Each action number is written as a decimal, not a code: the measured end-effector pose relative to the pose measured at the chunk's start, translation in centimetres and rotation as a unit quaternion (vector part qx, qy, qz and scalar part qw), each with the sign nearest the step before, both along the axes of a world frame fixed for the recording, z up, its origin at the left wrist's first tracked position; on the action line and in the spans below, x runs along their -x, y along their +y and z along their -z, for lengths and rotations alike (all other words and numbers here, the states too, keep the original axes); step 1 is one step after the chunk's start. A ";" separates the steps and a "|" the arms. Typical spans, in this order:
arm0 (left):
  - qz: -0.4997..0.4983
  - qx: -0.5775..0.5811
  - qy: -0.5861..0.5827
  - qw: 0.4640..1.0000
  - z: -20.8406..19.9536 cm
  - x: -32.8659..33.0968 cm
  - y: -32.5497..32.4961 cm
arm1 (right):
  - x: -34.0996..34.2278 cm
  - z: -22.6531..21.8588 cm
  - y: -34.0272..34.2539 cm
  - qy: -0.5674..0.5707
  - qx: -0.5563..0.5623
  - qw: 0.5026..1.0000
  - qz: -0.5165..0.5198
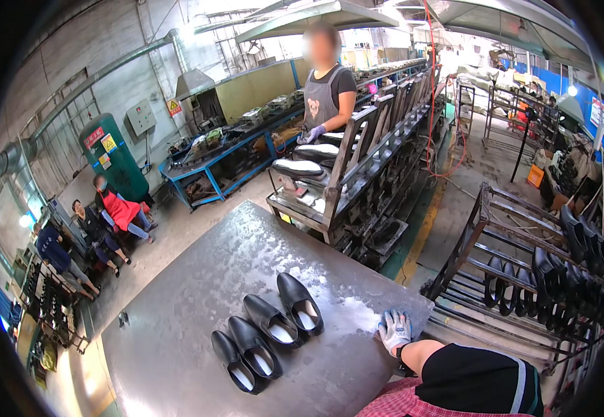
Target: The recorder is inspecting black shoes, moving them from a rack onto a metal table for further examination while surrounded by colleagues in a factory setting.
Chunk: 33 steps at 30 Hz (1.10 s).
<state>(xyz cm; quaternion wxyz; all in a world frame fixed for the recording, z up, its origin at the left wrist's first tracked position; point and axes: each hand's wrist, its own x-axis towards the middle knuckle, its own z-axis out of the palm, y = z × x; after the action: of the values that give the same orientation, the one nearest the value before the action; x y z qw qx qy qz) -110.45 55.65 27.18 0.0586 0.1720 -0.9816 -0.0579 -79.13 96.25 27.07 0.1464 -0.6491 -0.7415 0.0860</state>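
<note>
The head view shows four black shoes (268, 318) on one metal table (184, 285), one gloved right hand (395, 329), and a co-worker (327, 104) behind a machine line (333, 201). Three more people (120, 208) are at the far left, near one green tank (118, 160). A rack (484, 212) at the right carries more black shoes, too crowded to count.

The four shoes stand soles down near the table's middle, in a slanting row, toes toward the upper left. Their uppers are smooth and dark with a soft shine; pale insoles show in the openings.

The right hand rests palm down near the table's right corner, fingers a little spread, nothing seen in its grasp. The left hand is outside the view, so its fingers cannot be told.

Bare metal runs between the row and the hand, and from the row to the far and left edges. The machine line is just beyond the far right edge; the rack stands past the right corner.
</note>
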 end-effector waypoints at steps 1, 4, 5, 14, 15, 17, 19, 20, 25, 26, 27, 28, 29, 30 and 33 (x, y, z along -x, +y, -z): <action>-0.001 0.004 0.001 1.000 0.1 0.0 0.0 | 0.0 0.0 0.0 -0.001 0.003 1.000 0.003; 0.001 0.012 0.002 1.000 0.1 0.0 -0.1 | 0.1 -0.2 0.0 -0.004 0.003 1.000 0.006; 0.000 0.034 -0.004 0.999 0.1 -0.1 -0.2 | 0.1 -0.2 0.0 -0.005 -0.001 1.000 0.004; 0.000 -0.005 -0.008 1.000 -0.7 -0.3 0.3 | 0.1 -0.8 -0.2 0.007 0.007 1.000 0.006; 0.000 -0.006 -0.008 1.000 -0.7 -0.3 0.4 | 0.1 -0.8 -0.2 0.007 0.013 1.000 0.010; 0.000 -0.010 -0.008 1.000 -0.9 -0.4 0.4 | 0.1 -0.8 -0.2 0.011 0.009 1.000 0.008; 0.000 -0.014 -0.007 1.000 -1.0 -0.4 0.5 | 0.1 -0.8 -0.2 0.009 0.006 1.000 0.008; 0.001 -0.015 -0.006 1.000 -1.1 -0.4 0.5 | 0.1 -0.7 -0.2 0.006 0.003 1.000 0.008; 0.003 -0.022 0.000 1.000 -1.3 -0.5 0.6 | 0.1 -0.4 0.0 -0.005 -0.002 1.000 0.006; 0.003 -0.024 0.001 1.000 -1.3 -0.6 0.5 | 0.2 -0.3 0.1 -0.010 -0.005 1.000 0.007; 0.003 -0.025 0.002 1.000 -1.3 -0.6 0.4 | 0.2 -0.2 0.0 -0.017 0.003 1.000 0.012; 0.003 -0.027 0.007 1.000 -1.3 -0.6 0.3 | 0.2 -0.2 0.0 -0.012 -0.006 1.000 0.010; 0.002 -0.030 0.012 0.999 -1.2 -0.7 0.1 | 0.2 -0.2 0.0 -0.010 -0.004 1.000 0.011; 0.002 -0.030 0.012 0.999 -1.0 -0.7 0.0 | 0.2 -0.2 0.0 -0.008 -0.001 1.000 0.013; 0.001 -0.027 0.021 0.999 -0.4 -0.5 -0.2 | 0.2 -0.2 0.0 -0.016 -0.017 1.000 0.013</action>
<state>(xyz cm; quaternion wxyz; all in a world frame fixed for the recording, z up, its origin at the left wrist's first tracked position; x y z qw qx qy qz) -109.94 55.45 27.61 0.0743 0.1709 -0.9786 -0.0877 -79.35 96.25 27.29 0.1470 -0.6574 -0.7365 0.0608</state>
